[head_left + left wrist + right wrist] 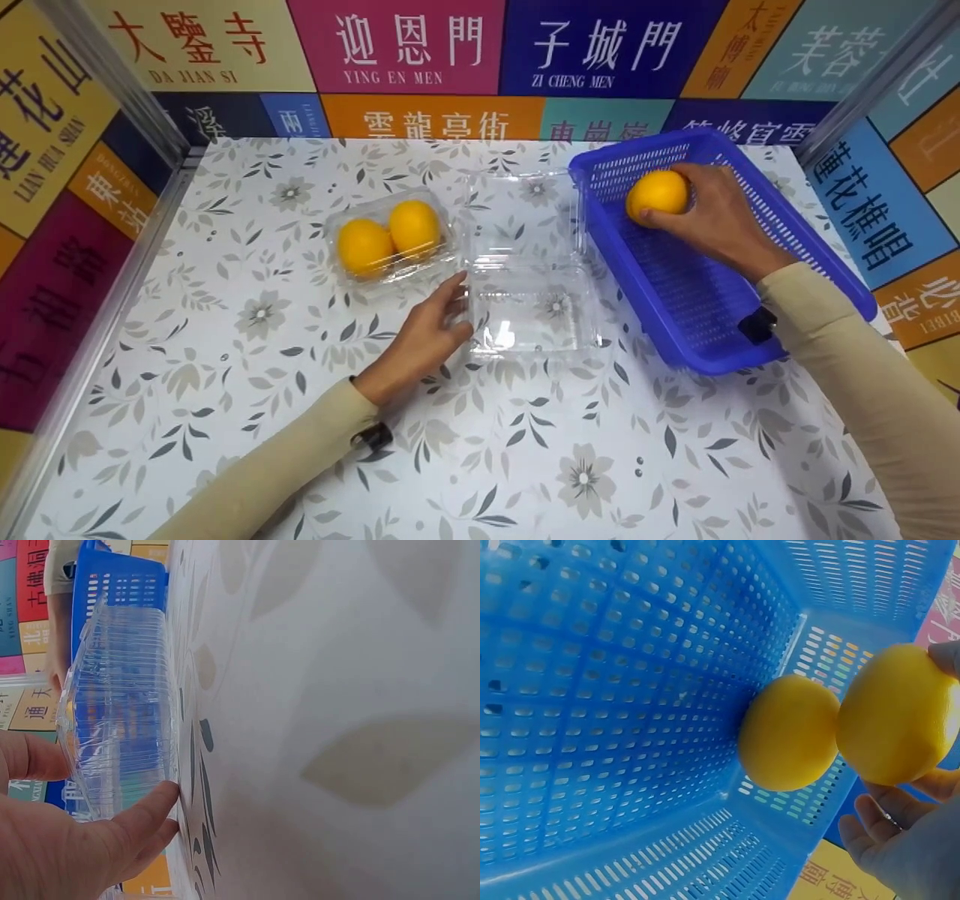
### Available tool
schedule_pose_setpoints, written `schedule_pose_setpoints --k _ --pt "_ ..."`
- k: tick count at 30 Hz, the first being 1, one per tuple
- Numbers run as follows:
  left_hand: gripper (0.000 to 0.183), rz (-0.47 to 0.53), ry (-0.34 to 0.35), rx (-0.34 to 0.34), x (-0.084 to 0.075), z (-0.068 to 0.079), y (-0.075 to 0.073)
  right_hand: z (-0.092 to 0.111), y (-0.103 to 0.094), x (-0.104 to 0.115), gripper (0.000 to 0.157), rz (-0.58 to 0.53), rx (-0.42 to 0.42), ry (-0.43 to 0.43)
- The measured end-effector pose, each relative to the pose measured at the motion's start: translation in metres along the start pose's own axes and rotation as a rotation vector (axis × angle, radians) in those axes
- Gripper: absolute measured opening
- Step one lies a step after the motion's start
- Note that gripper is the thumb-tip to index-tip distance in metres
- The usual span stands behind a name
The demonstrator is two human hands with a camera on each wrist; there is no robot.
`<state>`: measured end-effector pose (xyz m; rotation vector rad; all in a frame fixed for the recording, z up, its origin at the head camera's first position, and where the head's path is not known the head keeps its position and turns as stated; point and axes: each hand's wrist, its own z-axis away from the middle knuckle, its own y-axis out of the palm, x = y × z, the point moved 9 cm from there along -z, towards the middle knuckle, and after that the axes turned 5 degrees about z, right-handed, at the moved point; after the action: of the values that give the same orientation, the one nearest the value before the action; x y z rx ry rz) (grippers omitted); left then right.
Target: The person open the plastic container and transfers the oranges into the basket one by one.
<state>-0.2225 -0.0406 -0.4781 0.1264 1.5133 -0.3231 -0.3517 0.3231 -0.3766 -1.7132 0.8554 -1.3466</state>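
Observation:
My right hand (720, 214) grips an orange (658, 196) at the far end of the blue plastic basket (660, 300), thumb and fingers around it. Below that fruit, the right wrist view shows a second orange (789, 733) lying inside the basket. An unfolded clear plastic clamshell box (525, 270), with nothing in it, lies left of the basket. My left hand (424, 337) is at its left side; in the left wrist view the extended fingers (154, 814) touch near its base and the thumb is by its upper edge.
Left of the unfolded box stands another clear clamshell (341, 281) with two oranges (390, 238) in it. A flower-patterned cloth (262, 435) covers the table. Colourful panels with large characters (405, 45) wall the back and both sides.

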Motion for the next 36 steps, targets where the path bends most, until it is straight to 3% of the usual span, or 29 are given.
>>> schedule_pose_setpoints --k 10,20,36 --pt "0.083 0.011 0.000 -0.001 0.001 0.000 0.000 0.002 0.010 0.006 0.078 0.000 0.059 -0.080" --pt "0.082 -0.030 0.002 -0.008 0.001 0.000 0.000 0.004 0.015 0.008 0.080 0.065 0.084 -0.142" --pt "0.082 -0.038 0.013 -0.013 0.001 0.000 -0.001 0.004 0.022 0.011 0.078 0.133 0.126 -0.184"
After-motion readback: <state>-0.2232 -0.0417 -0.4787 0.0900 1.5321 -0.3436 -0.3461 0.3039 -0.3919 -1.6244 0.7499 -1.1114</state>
